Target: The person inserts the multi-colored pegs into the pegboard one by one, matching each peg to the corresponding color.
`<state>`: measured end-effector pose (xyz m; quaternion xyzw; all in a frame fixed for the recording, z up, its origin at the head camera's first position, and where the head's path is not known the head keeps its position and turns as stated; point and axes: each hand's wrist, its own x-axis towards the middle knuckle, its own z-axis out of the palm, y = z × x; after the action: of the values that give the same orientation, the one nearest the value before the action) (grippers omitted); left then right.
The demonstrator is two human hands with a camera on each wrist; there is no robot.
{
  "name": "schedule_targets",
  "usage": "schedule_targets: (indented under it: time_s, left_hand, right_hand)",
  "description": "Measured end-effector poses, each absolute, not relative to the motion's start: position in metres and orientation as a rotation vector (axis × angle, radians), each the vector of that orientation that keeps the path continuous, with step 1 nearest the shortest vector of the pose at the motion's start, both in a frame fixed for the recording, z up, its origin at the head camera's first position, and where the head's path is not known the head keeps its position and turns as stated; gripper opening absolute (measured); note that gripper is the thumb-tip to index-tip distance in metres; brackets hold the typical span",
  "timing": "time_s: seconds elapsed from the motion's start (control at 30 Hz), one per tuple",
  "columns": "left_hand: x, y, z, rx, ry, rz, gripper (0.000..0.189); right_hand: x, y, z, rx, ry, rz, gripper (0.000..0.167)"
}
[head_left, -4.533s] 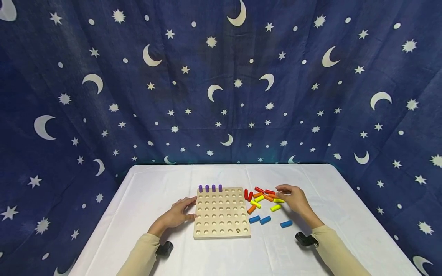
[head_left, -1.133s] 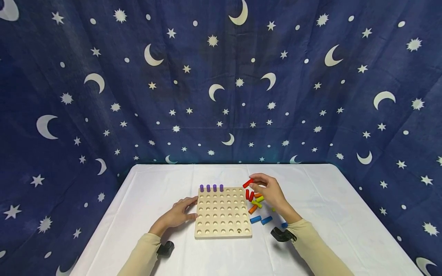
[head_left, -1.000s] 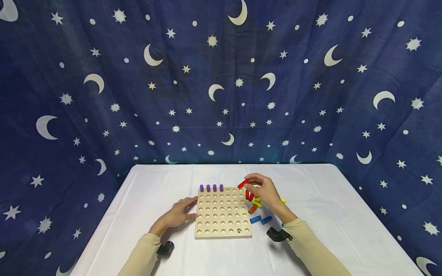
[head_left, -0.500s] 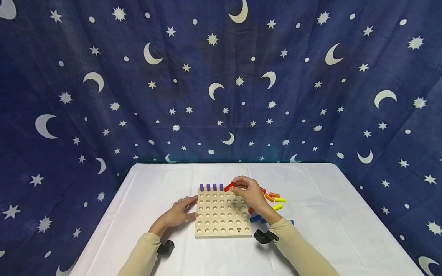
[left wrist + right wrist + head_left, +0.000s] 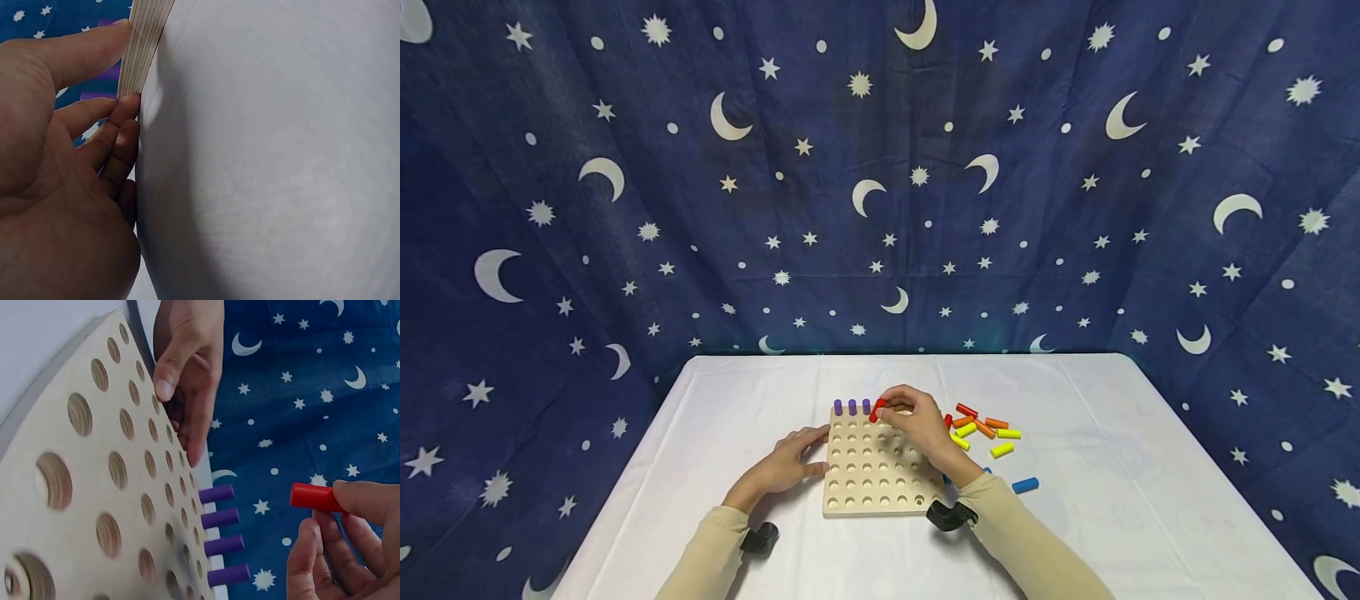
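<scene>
A pale wooden pegboard [image 5: 859, 492] with rows of round holes lies on the table. Several purple pegs [image 5: 217, 492] stand upright at the left of its far row. My right hand [image 5: 917, 423] pinches a red peg [image 5: 312, 497] between thumb and fingers, tilted above the far row and apart from the board. In the head view, this peg and the hand hide the rightmost purple peg. My left hand [image 5: 782, 467] rests at the board's left edge, its thumb and fingertips touching the layered side [image 5: 142, 47], palm near the tabletop.
Loose red, orange [image 5: 997, 423], yellow [image 5: 1002, 450] and blue pegs [image 5: 1026, 485] lie scattered right of the board, some hidden by my right arm. Something small sits in a hole of the nearest row. A dark blue curtain [image 5: 880, 225] with moons and stars hangs behind the white table [image 5: 1112, 467].
My right hand has picked up a red peg from the loose ones and carried it left over the board's far row, tilting it more upright. The left hand and board have stayed in place.
</scene>
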<state>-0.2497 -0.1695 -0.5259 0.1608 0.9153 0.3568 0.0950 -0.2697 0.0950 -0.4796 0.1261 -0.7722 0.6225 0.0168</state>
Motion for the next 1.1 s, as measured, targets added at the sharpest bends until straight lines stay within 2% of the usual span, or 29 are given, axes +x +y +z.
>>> schedule_targets:
  time_s: [0.67,1.1]
  left_hand:
    - [-0.251,-0.17,-0.525,0.485,2.713,1.053,0.069]
    - [-0.252,-0.171,-0.526,0.537,2.704,1.067,0.069]
  right_hand:
    - [-0.28,0.053,-0.499,0.442,-2.419,1.884,0.019]
    - [-0.286,0.03,-0.505,0.345,-2.469,1.826,0.016]
